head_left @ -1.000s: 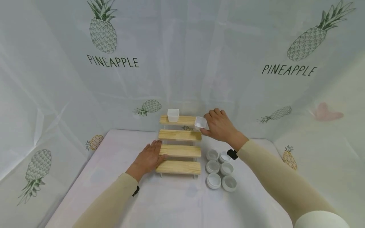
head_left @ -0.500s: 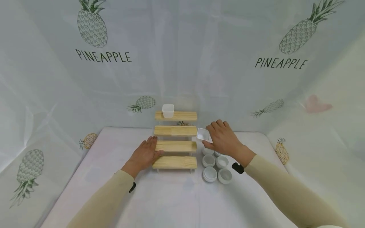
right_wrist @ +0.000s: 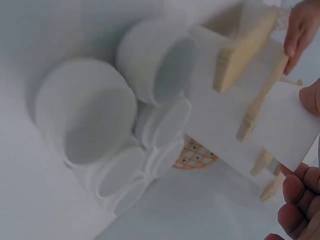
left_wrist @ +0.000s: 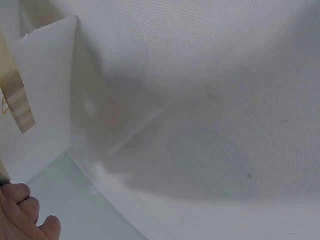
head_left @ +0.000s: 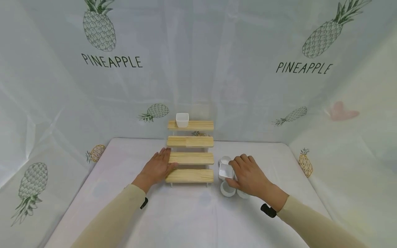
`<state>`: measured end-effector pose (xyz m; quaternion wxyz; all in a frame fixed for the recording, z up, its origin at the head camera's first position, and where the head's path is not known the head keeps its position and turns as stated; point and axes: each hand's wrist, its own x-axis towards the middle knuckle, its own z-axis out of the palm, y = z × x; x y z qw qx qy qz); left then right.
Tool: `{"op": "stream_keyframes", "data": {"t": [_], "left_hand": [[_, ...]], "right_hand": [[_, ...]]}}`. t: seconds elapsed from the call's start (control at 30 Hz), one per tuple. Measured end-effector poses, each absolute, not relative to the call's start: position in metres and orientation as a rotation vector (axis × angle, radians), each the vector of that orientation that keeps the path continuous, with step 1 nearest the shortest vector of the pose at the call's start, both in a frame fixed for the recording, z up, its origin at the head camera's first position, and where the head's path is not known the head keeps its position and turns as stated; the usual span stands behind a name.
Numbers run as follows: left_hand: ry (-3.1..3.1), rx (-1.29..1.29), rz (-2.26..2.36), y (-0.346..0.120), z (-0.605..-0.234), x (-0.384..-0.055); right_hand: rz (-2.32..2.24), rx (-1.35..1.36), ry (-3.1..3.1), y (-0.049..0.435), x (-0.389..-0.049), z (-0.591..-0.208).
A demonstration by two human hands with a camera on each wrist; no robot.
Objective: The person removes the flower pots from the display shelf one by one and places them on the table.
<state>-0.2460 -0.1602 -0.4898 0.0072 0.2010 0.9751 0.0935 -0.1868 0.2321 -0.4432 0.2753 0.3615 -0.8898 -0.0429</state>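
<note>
A small white square cup [head_left: 226, 171] is pinched between the thumb and fingers of my right hand [head_left: 249, 176]. It hangs over several white round jars [head_left: 227, 189], partly hiding them. The right wrist view shows the cup's flat side [right_wrist: 287, 127] between thumb and fingertips, apart from the jars. My left hand [head_left: 156, 167] rests at the left edge of a four-step wooden stand [head_left: 190, 175]. Its fingers lie straight along the side, and the thumb touches a lower step. A second white square cup [head_left: 182, 120] stands on the top step's left part.
Pale cloth [head_left: 173, 220] covers the table. Behind and at both sides hang pineapple-printed cloth walls [head_left: 198, 69], close behind the stand's top step. The round jars [right_wrist: 85, 112] are grouped at the stand's right side.
My right hand has carried the square cup from the top step's right end, down and toward me, over the round jars. The left hand has kept its place on the stand.
</note>
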Motion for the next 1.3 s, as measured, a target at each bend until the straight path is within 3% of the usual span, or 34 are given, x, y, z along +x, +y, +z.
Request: {"op": "stream_keyframes", "data": {"t": [0.77, 1.3], "left_hand": [[3.076, 0.640, 0.290, -0.161, -0.491, -0.246], [3.085, 0.650, 0.304, -0.161, -0.495, -0.248]], "right_hand": [[-0.034, 1.096, -2.396, 0.245, -0.132, -0.519], [-0.109, 1.085, -2.440, 0.252, -0.129, -0.532]]}}
